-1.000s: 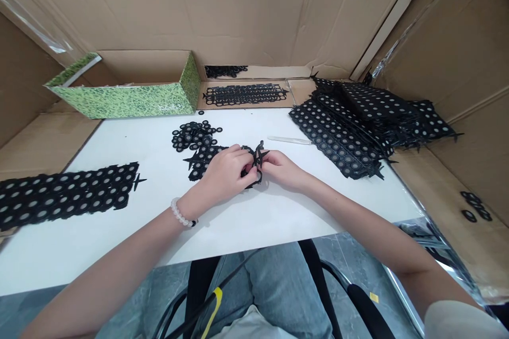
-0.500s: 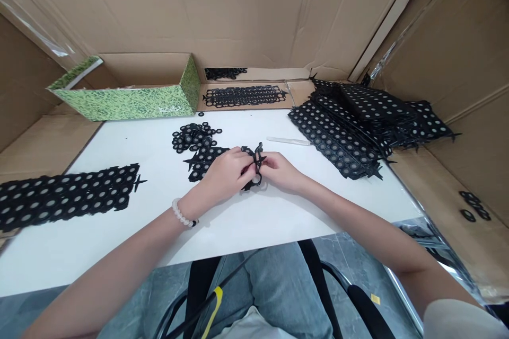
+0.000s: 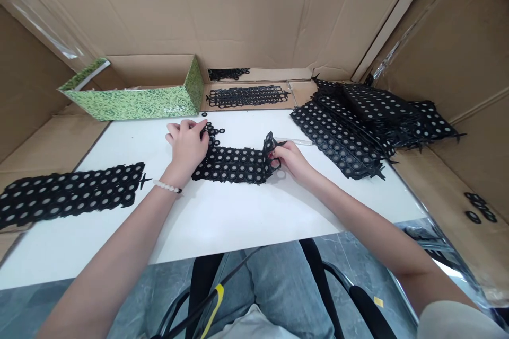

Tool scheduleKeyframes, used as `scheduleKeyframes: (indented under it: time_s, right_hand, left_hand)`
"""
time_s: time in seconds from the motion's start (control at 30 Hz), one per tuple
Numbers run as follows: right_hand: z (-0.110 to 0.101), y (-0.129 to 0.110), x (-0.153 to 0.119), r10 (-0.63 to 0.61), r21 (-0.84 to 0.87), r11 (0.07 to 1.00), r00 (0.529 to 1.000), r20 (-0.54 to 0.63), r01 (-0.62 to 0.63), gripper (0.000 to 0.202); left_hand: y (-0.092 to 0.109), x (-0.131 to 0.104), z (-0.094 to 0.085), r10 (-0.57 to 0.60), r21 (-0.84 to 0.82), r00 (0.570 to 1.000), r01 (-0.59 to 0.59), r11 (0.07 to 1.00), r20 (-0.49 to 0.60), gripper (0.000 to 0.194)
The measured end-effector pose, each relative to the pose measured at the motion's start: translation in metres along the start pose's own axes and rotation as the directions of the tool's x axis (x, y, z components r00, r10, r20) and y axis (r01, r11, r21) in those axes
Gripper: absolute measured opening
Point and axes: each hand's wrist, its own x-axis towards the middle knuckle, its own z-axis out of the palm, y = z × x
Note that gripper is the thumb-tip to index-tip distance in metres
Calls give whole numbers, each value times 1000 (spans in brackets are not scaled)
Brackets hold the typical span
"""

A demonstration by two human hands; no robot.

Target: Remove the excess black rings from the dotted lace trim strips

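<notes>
A black sheet of joined rings with pale grey centres [image 3: 234, 164] lies in the middle of the white table. My right hand [image 3: 292, 160] is closed in a pinch on its right end, which is folded up and shows some bare black loops. At the sheet's far left side, my left hand [image 3: 187, 140] reaches over a pile of small loose black rings [image 3: 213, 132], fingers apart and bent down. Its palm and wrist hide most of the pile, and its fingertips are partly hidden.
Another black ring sheet [image 3: 79, 190] lies at the left. Stacked sheets [image 3: 350, 122] fill the back right, with a pale thin tool [image 3: 304, 142] beside them. A green-patterned box [image 3: 131, 103] and a bare black mesh strip [image 3: 248, 96] are behind. Several rings [image 3: 480, 207] lie far right.
My left hand has left the sheet and moved left and away to the loose rings. My right hand still holds the sheet's right end, now shifted slightly right.
</notes>
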Motion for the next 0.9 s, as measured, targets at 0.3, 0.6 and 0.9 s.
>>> scheduleKeyframes:
  time_s: [0.3, 0.6, 0.9]
  right_hand:
    - [8, -9, -4, 22, 248, 968, 999, 28, -28, 14]
    - [10, 0, -2, 60, 143, 987, 991, 123, -77, 16]
    - [9, 4, -1, 67, 89, 993, 987, 143, -80, 15]
  left_hand:
    - [66, -36, -21, 442, -278, 840, -364, 889, 314, 30]
    - [72, -53, -9, 501, -144, 800, -481, 865, 332, 26]
    - [76, -58, -7, 578, -42, 752, -598, 801, 318, 22]
